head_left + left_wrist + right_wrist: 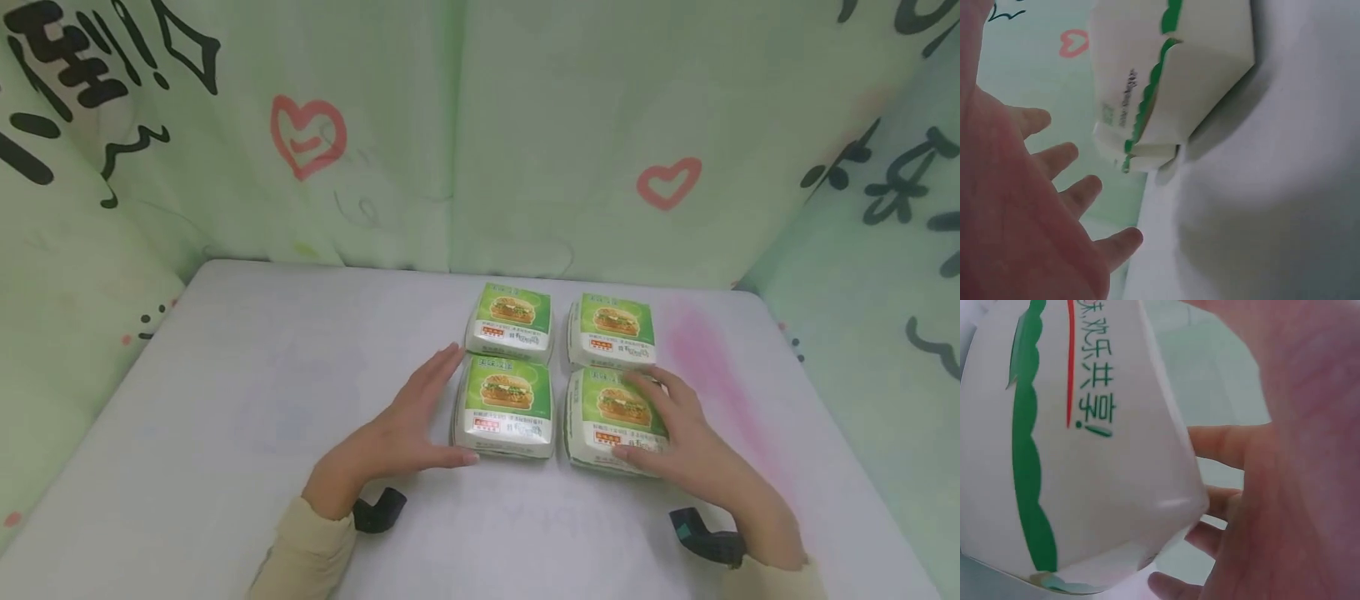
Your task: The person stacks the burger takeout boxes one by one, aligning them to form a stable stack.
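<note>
Several burger boxes, white with green tops and a burger picture, lie in two columns. My left hand (401,429) is beside the front left burger box (504,408), fingers straight and spread, thumb near its front corner. In the left wrist view those fingers (1119,247) stand apart from the white box side (1210,81). My right hand (686,442) holds the front right burger box (615,417) from its right side, fingers over the far part and thumb at the near part. The right wrist view has the fingers (1219,444) against its edge.
Behind these are the back left burger box (513,321) and the back right burger box (611,329), close against the front ones. A narrow gap separates the columns. The white table (187,467) meets a green curtain (525,150) with drawn hearts at its back edge.
</note>
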{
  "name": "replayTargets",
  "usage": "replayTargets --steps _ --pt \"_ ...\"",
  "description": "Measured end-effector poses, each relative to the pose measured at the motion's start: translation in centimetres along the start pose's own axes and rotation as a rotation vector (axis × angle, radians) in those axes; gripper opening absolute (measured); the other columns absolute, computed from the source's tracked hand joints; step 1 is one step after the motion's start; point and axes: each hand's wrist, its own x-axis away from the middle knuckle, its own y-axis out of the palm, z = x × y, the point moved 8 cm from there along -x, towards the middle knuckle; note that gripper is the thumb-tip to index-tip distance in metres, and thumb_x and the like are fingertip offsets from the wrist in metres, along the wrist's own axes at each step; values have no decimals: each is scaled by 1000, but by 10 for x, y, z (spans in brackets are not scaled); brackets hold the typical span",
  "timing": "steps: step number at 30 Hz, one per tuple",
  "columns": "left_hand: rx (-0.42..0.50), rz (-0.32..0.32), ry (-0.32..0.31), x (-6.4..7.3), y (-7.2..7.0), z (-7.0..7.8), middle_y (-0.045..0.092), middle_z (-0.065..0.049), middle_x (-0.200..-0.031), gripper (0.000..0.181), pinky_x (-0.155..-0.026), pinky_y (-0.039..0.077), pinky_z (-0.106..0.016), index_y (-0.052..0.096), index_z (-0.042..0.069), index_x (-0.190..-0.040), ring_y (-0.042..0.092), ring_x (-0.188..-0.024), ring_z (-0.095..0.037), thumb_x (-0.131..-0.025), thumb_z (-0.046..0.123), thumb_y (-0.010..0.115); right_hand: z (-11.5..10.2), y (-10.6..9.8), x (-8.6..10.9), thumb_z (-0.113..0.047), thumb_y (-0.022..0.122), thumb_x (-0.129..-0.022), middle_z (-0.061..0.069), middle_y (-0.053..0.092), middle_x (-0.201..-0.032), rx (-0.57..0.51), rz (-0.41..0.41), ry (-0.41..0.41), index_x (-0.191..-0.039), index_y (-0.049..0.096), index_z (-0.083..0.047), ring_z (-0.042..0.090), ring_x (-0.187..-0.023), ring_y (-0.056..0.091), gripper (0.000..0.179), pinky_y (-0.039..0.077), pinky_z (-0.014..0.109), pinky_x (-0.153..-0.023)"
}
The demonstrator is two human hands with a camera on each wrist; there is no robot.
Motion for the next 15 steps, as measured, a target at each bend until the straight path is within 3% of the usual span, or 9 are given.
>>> replayTargets --steps 9,15 --pt "44 19 88 -8 13 2 2 7 -166 124 -120 22 -56 3 34 -159 6 -154 -20 -69 44 87 1 0 2 -54 80 -75 13 10 -162 27 -44 -21 -158 24 -26 44 -142 16 104 33 75 -100" --pt "59 32 111 -12 18 2 8 6 -165 122 -121 22 -54 7 32 -159 10 -153 -20 -69 39 88 6 -1 8 -51 81 -76 17 6 -163 18 -77 -32 -159 17 -28 48 -140 20 108 35 76 -97"
